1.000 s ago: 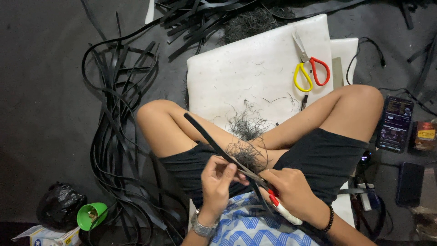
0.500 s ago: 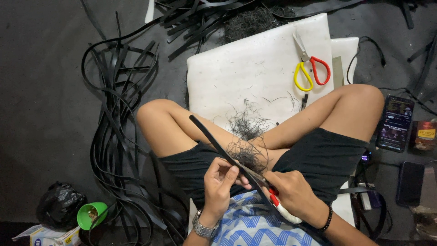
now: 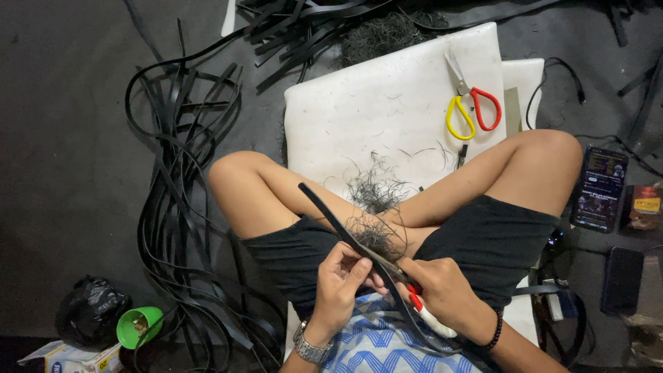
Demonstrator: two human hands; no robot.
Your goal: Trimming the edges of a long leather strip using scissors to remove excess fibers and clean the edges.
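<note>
Fingers [image 3: 359, 266] of left hand [image 3: 338, 290] pinch black strip [image 3: 331, 217] over lap; right hand [image 3: 445, 297] closed on red-white scissors [image 3: 425, 314]. Yellow-red scissors [image 3: 473, 103] on white pad [image 3: 387, 103] at 1 o'clock, strip pile [image 3: 179, 207] at 9.

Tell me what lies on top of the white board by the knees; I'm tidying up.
On the white board lie scissors with yellow and red handles and a heap of thin black shavings. The crossed legs cover its near part, so anything there is hidden.
</note>
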